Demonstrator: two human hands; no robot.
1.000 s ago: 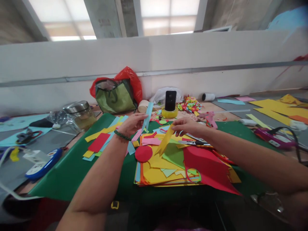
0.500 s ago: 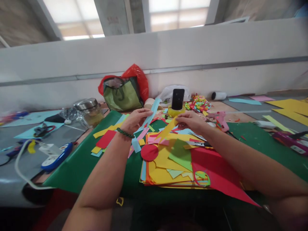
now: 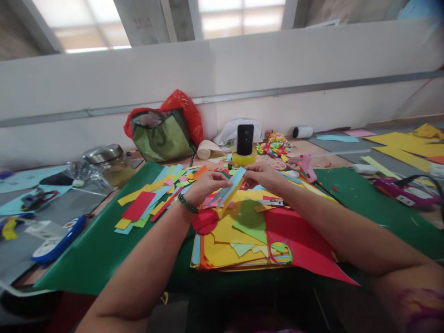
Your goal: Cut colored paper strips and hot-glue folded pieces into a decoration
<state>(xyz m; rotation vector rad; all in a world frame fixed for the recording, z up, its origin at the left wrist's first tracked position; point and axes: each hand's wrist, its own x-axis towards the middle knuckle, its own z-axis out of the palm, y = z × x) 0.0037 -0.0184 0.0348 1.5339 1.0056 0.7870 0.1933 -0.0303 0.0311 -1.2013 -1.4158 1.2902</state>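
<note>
Between its thumb and fingers, my left hand [image 3: 204, 188] pinches a light blue paper strip [image 3: 234, 180]. My right hand [image 3: 262, 176] is closed on a yellow paper strip [image 3: 229, 200], held along the blue one so the two overlap. Both strips slant above a stack of coloured paper [image 3: 222, 254]. A red paper circle [image 3: 205, 223] lies at the stack's left side, below my left hand. Green paper [image 3: 250, 223] and a large red sheet [image 3: 308, 240] rest on top. Below my right hand lies a cutter knife [image 3: 272, 203].
Cut paper strips [image 3: 138, 206] are scattered on the green mat [image 3: 93, 249] at left. Behind stand a phone [image 3: 245, 138] on a yellow tape roll [image 3: 243, 159] and a glass jar [image 3: 109, 166]. A pink glue gun [image 3: 306, 167] sits at right, a blue-and-white power strip [image 3: 58, 240] at left.
My hands have come together, and the blue and yellow strips, apart before, now overlap. The camera view has turned slightly to the right.
</note>
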